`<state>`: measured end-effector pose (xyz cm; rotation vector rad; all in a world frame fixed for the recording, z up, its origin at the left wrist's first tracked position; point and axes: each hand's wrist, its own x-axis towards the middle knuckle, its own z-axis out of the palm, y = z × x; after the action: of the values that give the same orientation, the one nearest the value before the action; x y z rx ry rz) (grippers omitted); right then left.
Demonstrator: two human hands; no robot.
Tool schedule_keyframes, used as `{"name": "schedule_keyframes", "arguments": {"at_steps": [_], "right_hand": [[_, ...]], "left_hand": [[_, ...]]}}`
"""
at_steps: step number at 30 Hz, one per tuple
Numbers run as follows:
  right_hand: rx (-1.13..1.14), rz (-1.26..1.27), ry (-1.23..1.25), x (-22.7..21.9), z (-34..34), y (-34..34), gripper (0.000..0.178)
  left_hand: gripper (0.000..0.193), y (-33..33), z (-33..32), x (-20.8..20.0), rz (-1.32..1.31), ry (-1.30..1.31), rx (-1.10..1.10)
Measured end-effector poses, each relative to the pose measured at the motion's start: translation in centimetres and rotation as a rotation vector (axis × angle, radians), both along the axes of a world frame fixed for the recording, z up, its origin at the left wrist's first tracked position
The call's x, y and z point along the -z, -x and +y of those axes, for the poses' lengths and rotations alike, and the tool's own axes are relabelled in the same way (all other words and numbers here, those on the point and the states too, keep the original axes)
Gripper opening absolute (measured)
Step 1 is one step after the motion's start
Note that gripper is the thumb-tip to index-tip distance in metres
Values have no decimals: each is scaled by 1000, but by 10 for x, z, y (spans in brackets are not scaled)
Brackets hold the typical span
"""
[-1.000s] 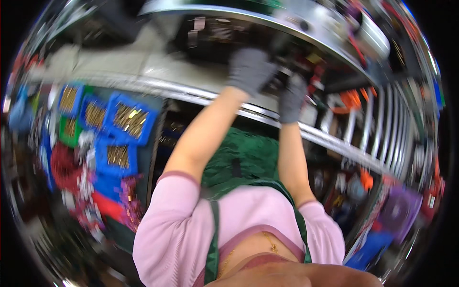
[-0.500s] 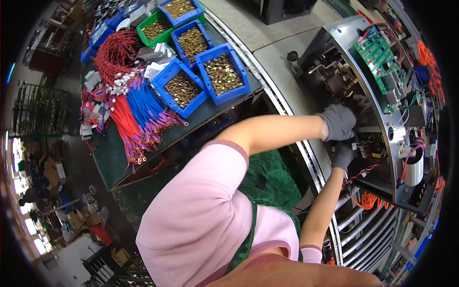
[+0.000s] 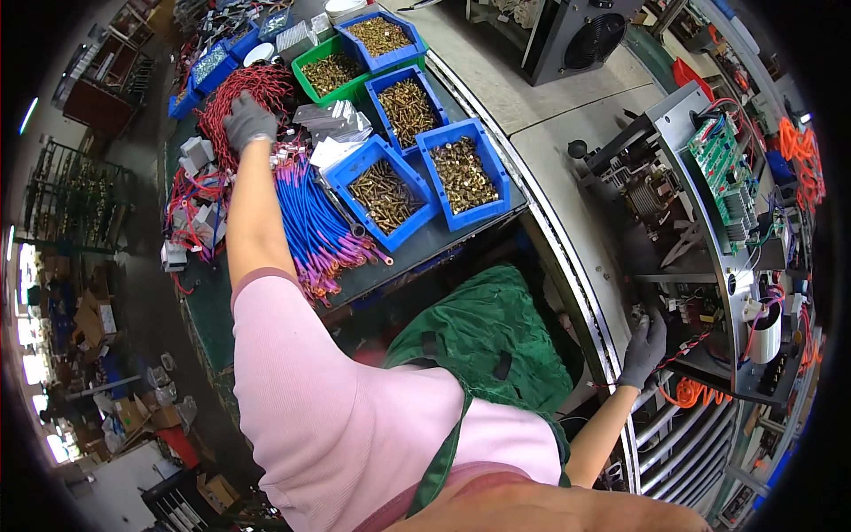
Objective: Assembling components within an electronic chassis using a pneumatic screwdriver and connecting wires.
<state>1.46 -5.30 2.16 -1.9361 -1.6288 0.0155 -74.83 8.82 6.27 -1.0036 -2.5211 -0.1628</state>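
Both hands wear grey gloves. My left hand (image 3: pixel 248 122) is on a heap of red twisted wires (image 3: pixel 217 115) on the left bench, its fingers curled over the strands. My right hand (image 3: pixel 644 348) is beside the open metal chassis (image 3: pixel 700 199), fingers drawn together at a small pale piece too unclear to name. A twisted red-and-black wire (image 3: pixel 691 346) runs from the chassis toward this hand and shows again beyond its wrist; whether the hand grips it is hidden. A green circuit board (image 3: pixel 722 177) stands on the chassis side, above a white cylinder (image 3: pixel 764 324).
Blue bins (image 3: pixel 461 173) and a green bin (image 3: pixel 328 78) of brass-coloured hardware stand on the bench, next to blue wires (image 3: pixel 310 213) with ring terminals. A metal rail (image 3: pixel 532 191) edges the work surface. Another dark chassis with a fan (image 3: pixel 594 40) stands farther back. Below are metal rollers (image 3: pixel 683 443).
My left hand has left the inside of the chassis and swung far left to the red twisted wires. My right hand has drawn slightly down, staying beside the chassis. The view has shifted.
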Motion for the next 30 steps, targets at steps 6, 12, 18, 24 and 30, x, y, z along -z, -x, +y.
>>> {"name": "schedule_keyframes", "arguments": {"at_steps": [6,12,18,24,30], "right_hand": [[-156,-51,113,-19,0,23,19],[-230,-5,91,-34,13,40,20],[-302,80,183,-47,18,66,19],[-496,411,300,-71,36,106,25],[-796,224,-243,-125,81,207,106]], "left_hand": [[36,62,25,-11,-183,204,66],[24,85,18,-145,-262,-558,381],[28,60,-4,-214,-954,-1058,648],[37,-86,-57,-260,-1214,-708,983],[31,-236,-80,-216,-1497,-381,1428]]}}
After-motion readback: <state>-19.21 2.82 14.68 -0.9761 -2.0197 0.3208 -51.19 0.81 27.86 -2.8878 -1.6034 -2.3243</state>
